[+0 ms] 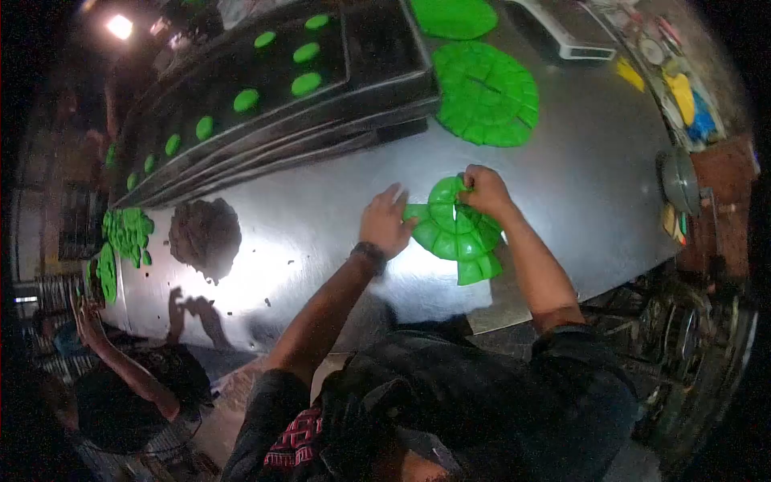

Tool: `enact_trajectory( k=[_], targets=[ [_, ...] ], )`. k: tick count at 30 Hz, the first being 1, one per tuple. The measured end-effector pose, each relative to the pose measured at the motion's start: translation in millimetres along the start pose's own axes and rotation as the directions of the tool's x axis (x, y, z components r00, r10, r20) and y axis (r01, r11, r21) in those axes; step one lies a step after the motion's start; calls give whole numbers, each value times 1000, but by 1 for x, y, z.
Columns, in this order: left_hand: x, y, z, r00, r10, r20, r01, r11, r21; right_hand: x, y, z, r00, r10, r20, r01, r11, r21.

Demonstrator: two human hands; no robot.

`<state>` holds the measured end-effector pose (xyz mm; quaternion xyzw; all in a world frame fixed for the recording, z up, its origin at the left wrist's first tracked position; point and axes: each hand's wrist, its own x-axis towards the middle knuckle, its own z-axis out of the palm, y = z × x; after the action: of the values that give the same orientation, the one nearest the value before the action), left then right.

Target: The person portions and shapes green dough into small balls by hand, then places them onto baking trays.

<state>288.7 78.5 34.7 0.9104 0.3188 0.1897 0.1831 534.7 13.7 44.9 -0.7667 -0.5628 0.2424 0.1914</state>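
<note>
A green sheet of dough [451,233], cut into curved segments, lies on the metal table in front of me. Part of its round outline is gone, and a piece sticks out at its lower edge. My right hand [486,193] pinches the dough at its upper right, with the fingertips partly hidden. On the other side, my left hand [387,221] rests with fingers stretched out, its thumb at the dough's left edge. Beyond both hands lies a larger green dough disc [486,95], scored into rings and segments.
Stacked dark trays [353,108] hold green rounds at upper left. Another green disc [456,16] lies behind. A brown dough mound [206,238] and green pieces [128,233] sit left, near a co-worker's raised hand [87,319]. A metal bowl [679,181] stands at the right edge.
</note>
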Motion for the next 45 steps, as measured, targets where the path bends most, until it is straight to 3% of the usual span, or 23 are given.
enact_trajectory(
  k=[2, 3, 4, 5, 6, 8, 9, 12, 13, 17, 20, 21, 23, 24, 27, 28, 30, 32, 34, 37, 38, 41, 45],
  targets=[
    [6, -2, 7, 993, 49, 105, -52, 998, 18, -3, -3, -14, 993, -15, 114, 10, 999, 45],
    [8, -6, 11, 984, 78, 157, -82, 996, 20, -4, 20, -11, 996, -56, -76, 61, 995, 77],
    [12, -14, 18, 980, 180, 86, -172, 981, -91, -7, 6, -30, 955, 150, -256, -144, 989, 42],
    [16, -17, 15, 971, 138, 195, -105, 980, -168, -5, 31, -35, 873, 22, -488, 53, 989, 139],
    [21, -17, 6, 949, 109, 296, -38, 971, -236, -6, 43, -42, 824, 158, -544, -4, 962, 274],
    [18, -23, 3, 936, 92, 341, 20, 950, -312, -10, 9, -52, 818, 70, -571, 196, 900, 390],
    [11, -35, 5, 954, -39, 297, 151, 918, -366, -15, -17, -58, 804, 27, -594, 295, 850, 437],
    [-15, -60, -46, 884, -441, 153, 430, 641, -636, -20, -104, -28, 574, -310, -758, 542, 838, 67],
    [-27, -50, -84, 807, -582, 101, 433, 468, -770, -13, -115, 3, 555, -377, -741, 558, 830, -4],
    [-97, -74, -138, 728, -685, -38, 295, 363, -884, -3, -115, 93, 726, -665, -175, 609, 740, -284],
    [-131, -61, -149, 534, -802, -267, 155, 403, -902, -28, -196, 87, 767, -583, -269, 593, 803, -50],
    [-144, -53, -150, 466, -816, -343, 158, 458, -875, -47, -222, 92, 859, -502, -106, 504, 790, 348],
    [-160, -35, -168, 351, -792, -500, 166, 578, -799, -85, -285, 109, 850, -435, 296, -27, 525, 851],
    [-170, -28, -176, 307, -774, -553, 209, 622, -754, -107, -311, 116, 795, -497, 349, -25, 548, 836],
    [-213, -35, -189, 268, -897, -351, 57, 378, -924, -127, -340, 145, 817, -473, 331, 10, 586, 810],
    [-230, -39, -189, 255, -895, -367, 162, 414, -896, -137, -346, 147, 820, -442, 363, -19, 614, 789],
    [-258, -40, -188, 305, -900, -312, 238, 390, -890, -155, -355, 144, 825, -369, 429, -76, 679, 731],
    [-277, -49, -178, 370, -844, -389, 321, 509, -799, -165, -356, 153, 857, -488, 166, 351, 788, 505],
    [-297, -77, -136, 474, -687, -551, 405, 726, -556, -165, -324, 183, 683, -728, -63, 730, 676, 103],
    [-312, -67, -125, 706, -634, -316, 670, 742, 8, -169, -269, 228, 632, -721, 284, 770, 542, -337],
    [-311, -70, -114, 728, -660, -184, 674, 738, 20, -160, -280, 220, 528, -826, 198, 838, 468, -280],
    [-300, -67, -103, 761, -588, -276, 619, 785, 35, -92, -335, 184, 688, -381, 618, 579, 801, -151],
    [-292, -62, -87, 688, -611, -391, 384, 764, -519, 12, -376, 227, 573, -803, 167, 814, 581, 2]
  ],
)
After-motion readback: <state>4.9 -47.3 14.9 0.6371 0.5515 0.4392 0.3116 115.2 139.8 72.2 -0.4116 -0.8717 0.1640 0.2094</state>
